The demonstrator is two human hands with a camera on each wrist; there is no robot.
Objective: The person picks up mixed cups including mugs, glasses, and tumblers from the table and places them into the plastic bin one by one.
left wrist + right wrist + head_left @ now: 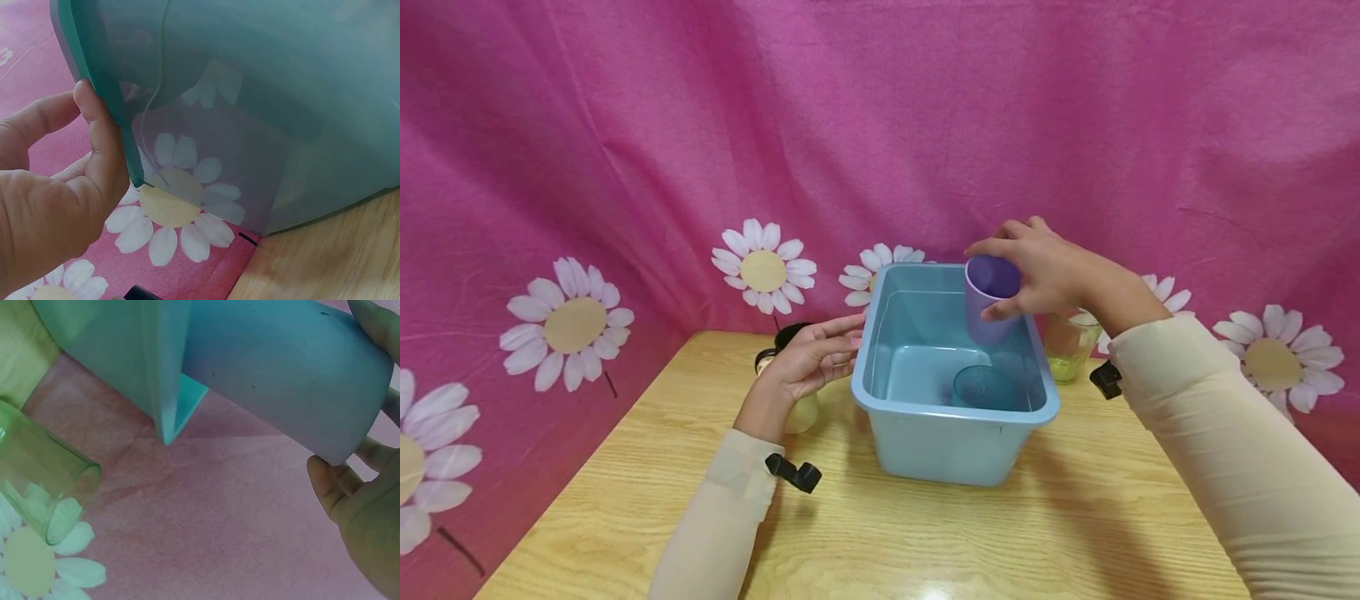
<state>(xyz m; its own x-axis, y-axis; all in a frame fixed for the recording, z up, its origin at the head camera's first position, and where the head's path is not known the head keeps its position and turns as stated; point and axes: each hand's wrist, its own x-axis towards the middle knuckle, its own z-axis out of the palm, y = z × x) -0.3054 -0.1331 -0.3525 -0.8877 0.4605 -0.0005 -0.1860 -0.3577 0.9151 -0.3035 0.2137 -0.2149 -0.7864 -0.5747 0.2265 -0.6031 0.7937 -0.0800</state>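
A purple cup [981,310] is tilted over the right side of a light blue plastic tub [940,450], its lower part inside. My right hand [1051,268] grips the cup near its mouth, thumb on the near side and fingers on the far side; the right wrist view also shows the cup [287,369] beside the tub's edge. My left hand [808,360] touches the tub's left rim, fingers reaching toward it. Fingertips meet the rim [103,75] in the left wrist view. A teal transparent bowl-like piece [985,387] lies on the tub's floor.
A green-tinted clear glass [1067,354] stands right of the tub, behind my right wrist. Left of the tub, a pale yellow mug-like vessel [802,414] with a black top is partly hidden by my left hand. A pink flowered cloth [925,125] hangs behind the wooden table [880,542].
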